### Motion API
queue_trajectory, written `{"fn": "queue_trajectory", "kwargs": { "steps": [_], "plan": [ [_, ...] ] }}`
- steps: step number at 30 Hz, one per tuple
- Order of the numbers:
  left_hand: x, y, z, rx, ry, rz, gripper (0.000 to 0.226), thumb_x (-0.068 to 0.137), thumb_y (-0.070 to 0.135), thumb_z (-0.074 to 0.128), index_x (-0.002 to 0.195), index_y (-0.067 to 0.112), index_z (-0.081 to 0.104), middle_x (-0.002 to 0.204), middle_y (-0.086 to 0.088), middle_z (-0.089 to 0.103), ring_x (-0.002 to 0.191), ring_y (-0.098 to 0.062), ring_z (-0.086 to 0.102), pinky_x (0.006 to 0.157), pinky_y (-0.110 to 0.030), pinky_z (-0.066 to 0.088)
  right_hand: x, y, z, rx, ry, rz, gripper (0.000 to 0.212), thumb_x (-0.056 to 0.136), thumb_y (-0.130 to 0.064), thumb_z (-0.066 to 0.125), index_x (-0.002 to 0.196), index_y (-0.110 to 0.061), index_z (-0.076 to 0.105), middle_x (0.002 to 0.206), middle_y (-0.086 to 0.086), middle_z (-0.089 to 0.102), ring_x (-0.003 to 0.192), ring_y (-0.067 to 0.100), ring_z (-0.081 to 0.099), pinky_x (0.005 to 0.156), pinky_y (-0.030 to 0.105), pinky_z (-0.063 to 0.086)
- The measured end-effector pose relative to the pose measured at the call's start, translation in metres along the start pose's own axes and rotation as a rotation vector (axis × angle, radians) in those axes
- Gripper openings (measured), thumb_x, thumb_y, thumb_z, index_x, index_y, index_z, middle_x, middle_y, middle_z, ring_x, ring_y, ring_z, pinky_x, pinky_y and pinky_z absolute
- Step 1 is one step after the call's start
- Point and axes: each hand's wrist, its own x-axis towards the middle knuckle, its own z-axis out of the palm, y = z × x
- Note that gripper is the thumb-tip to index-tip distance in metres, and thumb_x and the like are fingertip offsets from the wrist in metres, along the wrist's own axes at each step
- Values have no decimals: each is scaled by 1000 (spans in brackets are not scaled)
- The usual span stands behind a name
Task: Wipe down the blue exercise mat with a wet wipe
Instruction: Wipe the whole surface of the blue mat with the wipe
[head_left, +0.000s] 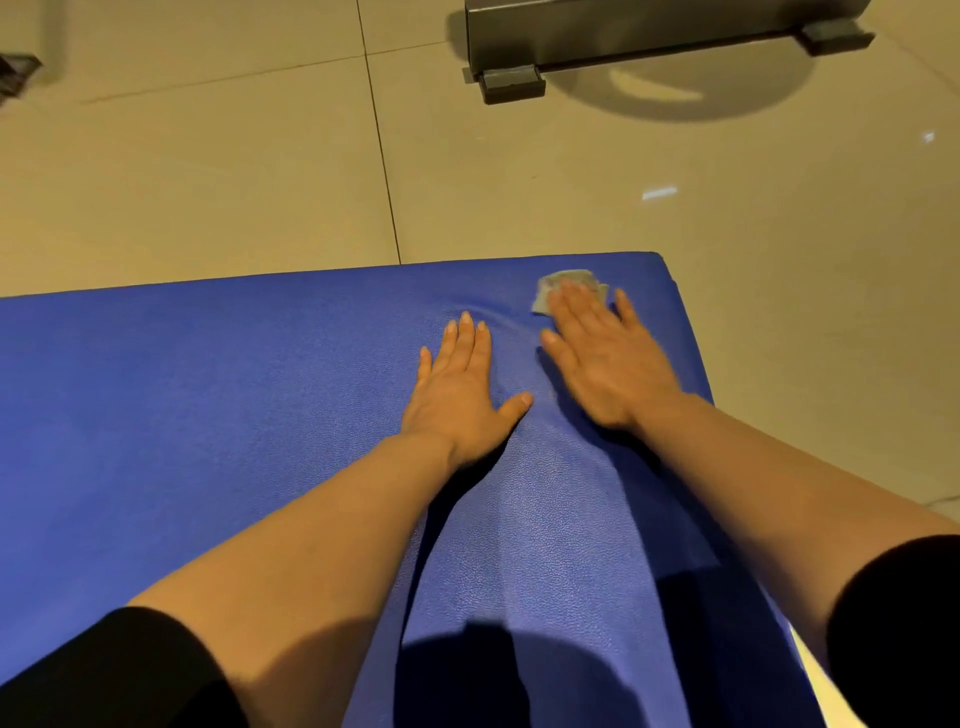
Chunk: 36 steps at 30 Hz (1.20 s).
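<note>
1. On the tiled floor (208, 171), the blue exercise mat (208, 415) is laid flat; its far edge and far right corner are seen in the upper half of the view.
2. The wet wipe (566, 286), grey and crumpled, is located on the mat near that far right corner.
3. The wipe is pressed flat against the mat by the right hand (608, 364). The fingers are extended, not curled, and the fingertips are laid over the wipe.
4. The left hand (462, 395) is placed palm down on the mat just beside the right hand. Its fingers are straight and relaxed, and nothing is grasped.
5. Both forearms are bare; black sleeves (119, 670) are seen at the near edge.
6. A dark metal equipment base (649, 36) is stood on the floor, well apart from the mat.
</note>
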Motion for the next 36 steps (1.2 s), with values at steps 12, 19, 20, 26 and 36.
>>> {"fn": "queue_trajectory", "kwargs": {
  "steps": [12, 19, 20, 26, 36],
  "plan": [
    [-17, 6, 10, -19, 134, -18, 85, 97, 53, 43, 155, 12, -4, 162, -5, -13, 149, -16, -13, 120, -39, -9, -33, -27, 16, 59, 36, -60, 84, 84, -55, -15, 154, -11, -2, 163, 4, -7, 149, 13, -10, 120, 37, -13],
    [-79, 17, 48, -82, 245, -10, 80, 98, 50, 43, 154, 15, -2, 161, -1, -12, 148, -12, -14, 119, -34, -14, -54, -33, 28, 83, 132, 248, 77, 92, -48, -2, 154, -3, 7, 162, 14, 4, 150, 24, 0, 119, 38, -9],
    [-84, 22, 52, -94, 240, -11, 79, 98, 45, 44, 154, 15, -3, 162, -1, -12, 148, -12, -14, 119, -35, -14, -60, -45, 33, 95, 122, 186, 78, 92, -49, -5, 154, -3, 7, 162, 14, 2, 150, 24, -2, 119, 37, -10],
    [-113, 25, 63, -77, 229, -23, 79, 99, 54, 35, 154, 15, -6, 161, 0, -15, 146, -10, -18, 118, -35, -16, -94, -12, 29, 20, 115, 1, 76, 90, -48, -9, 155, -9, 6, 163, 6, 3, 150, 17, -1, 117, 38, -13],
    [-118, 26, 64, -42, 121, -34, 78, 99, 49, 38, 154, 14, -6, 162, -2, -15, 148, -13, -15, 120, -40, -12, -129, -50, 42, 66, 58, -11, 84, 84, -50, -16, 155, -11, 4, 163, 6, 0, 150, 16, -7, 117, 40, -17]
  ]
}}
